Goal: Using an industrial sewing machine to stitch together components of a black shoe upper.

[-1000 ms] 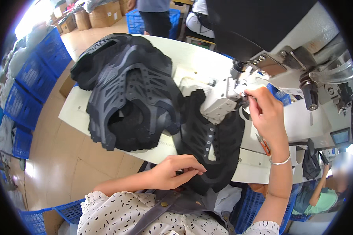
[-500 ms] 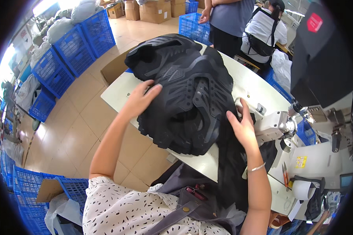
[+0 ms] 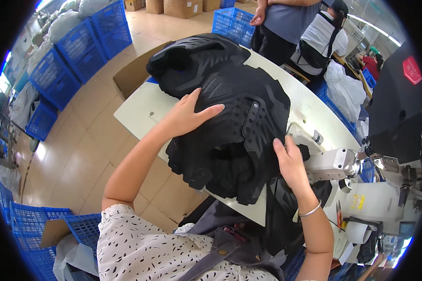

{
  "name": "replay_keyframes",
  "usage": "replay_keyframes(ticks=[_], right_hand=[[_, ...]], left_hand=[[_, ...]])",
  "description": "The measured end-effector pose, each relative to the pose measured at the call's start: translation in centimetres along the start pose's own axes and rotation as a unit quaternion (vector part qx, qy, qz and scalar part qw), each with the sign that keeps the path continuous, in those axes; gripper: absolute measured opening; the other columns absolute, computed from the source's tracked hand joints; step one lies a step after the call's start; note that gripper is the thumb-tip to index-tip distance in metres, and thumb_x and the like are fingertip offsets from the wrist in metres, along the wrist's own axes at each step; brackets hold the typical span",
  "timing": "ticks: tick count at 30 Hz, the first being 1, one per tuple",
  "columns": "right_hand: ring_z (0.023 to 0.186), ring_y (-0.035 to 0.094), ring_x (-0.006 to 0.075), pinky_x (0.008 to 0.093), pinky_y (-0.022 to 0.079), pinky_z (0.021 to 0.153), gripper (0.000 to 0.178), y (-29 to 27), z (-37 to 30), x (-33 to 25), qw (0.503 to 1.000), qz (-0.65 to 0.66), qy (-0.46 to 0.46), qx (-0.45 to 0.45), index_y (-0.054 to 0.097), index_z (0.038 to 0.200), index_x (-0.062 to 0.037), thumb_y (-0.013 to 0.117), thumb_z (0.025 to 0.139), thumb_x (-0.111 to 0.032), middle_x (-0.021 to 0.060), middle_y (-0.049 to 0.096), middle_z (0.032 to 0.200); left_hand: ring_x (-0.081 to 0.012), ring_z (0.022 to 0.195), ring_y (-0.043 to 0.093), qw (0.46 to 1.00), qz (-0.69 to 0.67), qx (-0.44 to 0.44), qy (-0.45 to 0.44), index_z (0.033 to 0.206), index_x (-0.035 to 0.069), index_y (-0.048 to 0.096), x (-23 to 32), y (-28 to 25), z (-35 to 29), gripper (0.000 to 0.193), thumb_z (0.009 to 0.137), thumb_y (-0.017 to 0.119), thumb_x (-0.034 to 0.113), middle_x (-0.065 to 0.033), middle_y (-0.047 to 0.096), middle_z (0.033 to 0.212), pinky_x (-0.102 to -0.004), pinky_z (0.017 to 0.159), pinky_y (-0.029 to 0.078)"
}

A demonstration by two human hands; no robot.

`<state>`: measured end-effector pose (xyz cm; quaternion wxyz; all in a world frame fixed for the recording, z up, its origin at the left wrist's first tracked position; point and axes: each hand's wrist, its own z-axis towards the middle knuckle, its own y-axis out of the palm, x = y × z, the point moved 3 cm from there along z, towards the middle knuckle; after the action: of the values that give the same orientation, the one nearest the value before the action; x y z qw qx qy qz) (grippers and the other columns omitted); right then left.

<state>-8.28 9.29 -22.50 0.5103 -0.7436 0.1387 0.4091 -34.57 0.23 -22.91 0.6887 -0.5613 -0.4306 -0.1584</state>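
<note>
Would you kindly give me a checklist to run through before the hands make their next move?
1. Left hand placed on the stack of black shoe uppers: ok, it lies on the left side, thumb and fingers spread.
2. Right hand touching the stack: cannot tell; it is at the right edge, but contact is unclear.
3. Stack within the table: not ok; in this view it juts past the near edge.
4. Snips clear of both hands: ok, they lie to the right of the right wrist.
5. Needle position at the white machine arm: cannot tell, too small.
</note>
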Motion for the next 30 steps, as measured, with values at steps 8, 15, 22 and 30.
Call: replay_keyframes(ticks=[8,15,22,30], right_hand=[[0.115,0.044,0.0225,0.0298,0.034,0.097,0.062,0.9,2.5,1.0,0.936,0.351,-0.024,-0.016,0.034,0.127,0.0091,0.062,0.081,-0.023,0.0186,0.043,0.128],[0.104,0.053,0.0239,0.0307,0.041,0.090,0.067,0.5,5.4,0.8,0.945,0.326,0.004,0.021,0.039,0.121,0.0104,0.071,0.074,-0.027,0.0184,0.053,0.115],[0.089,0.060,0.0251,0.0311,0.050,0.076,0.078,-0.8,5.4,1.7,0.946,0.308,0.066,-0.073,0.043,0.113,0.0169,0.076,0.068,-0.038,0.0225,0.058,0.103],[0.089,0.060,0.0270,0.0310,0.048,0.080,0.080,1.4,-0.3,1.4,0.959,0.186,0.039,-0.209,0.055,0.100,0.0133,0.077,0.057,-0.050,0.0225,0.059,0.099]], left_hand=[[-0.0362,0.107,0.052,0.996,0.019,-0.051,-0.064,0.112,-0.019,0.045,-1.1,0.8,3.0,0.101,0.071,0.048,0.072,-0.0319,0.052,0.111,-0.0359,0.090,0.041],[-0.0327,0.109,0.050,0.980,-0.098,-0.088,-0.150,0.119,-0.018,0.040,0.4,0.2,3.6,0.102,0.069,0.052,0.071,-0.0285,0.049,0.117,-0.0341,0.092,0.040],[-0.0231,0.109,0.050,0.948,-0.171,-0.140,-0.229,0.129,-0.006,0.034,0.5,0.7,0.8,0.089,0.074,0.059,0.059,-0.0178,0.045,0.124,-0.0328,0.093,0.039],[-0.0207,0.096,0.055,0.938,-0.266,-0.050,-0.218,0.120,-0.012,0.042,-3.4,0.5,-11.7,0.071,0.077,0.065,0.040,-0.0178,0.055,0.110,-0.0298,0.085,0.044]])
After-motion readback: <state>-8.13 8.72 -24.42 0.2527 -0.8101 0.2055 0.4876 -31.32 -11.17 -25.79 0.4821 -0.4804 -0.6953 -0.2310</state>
